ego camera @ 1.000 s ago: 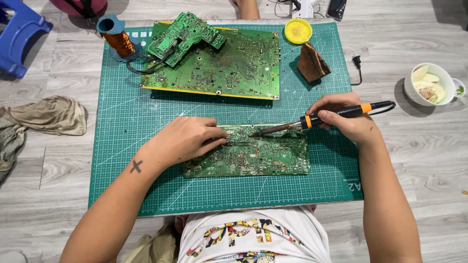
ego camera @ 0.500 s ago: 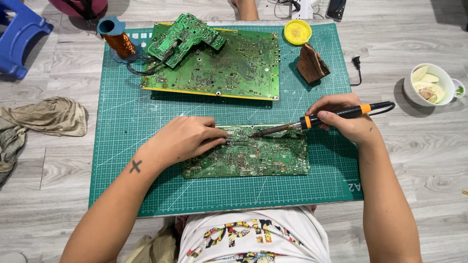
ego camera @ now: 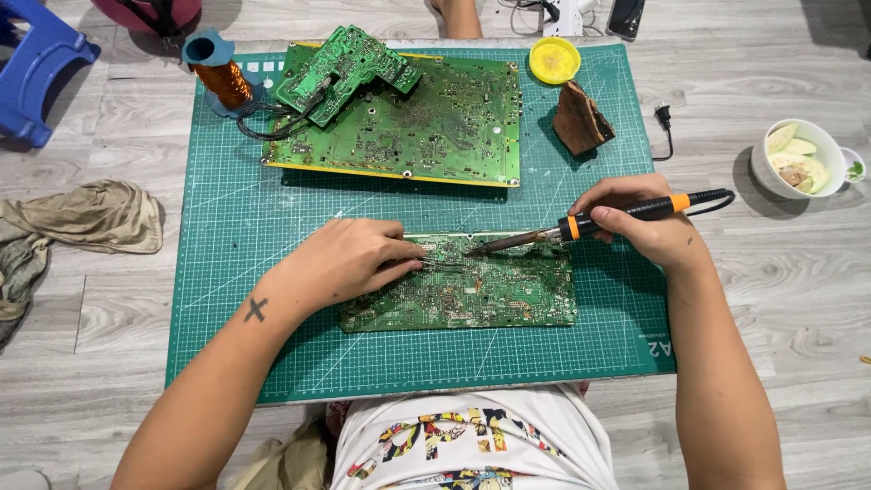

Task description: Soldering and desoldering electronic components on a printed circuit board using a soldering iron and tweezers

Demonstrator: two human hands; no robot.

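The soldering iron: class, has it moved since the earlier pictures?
No. The soldering iron keeps its place in the right hand, tip over the near circuit board, judged against the cutting mat.

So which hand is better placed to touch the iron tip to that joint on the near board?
Right, probably. The right hand holds the soldering iron, its tip over the near circuit board. The left hand holds tweezers there.
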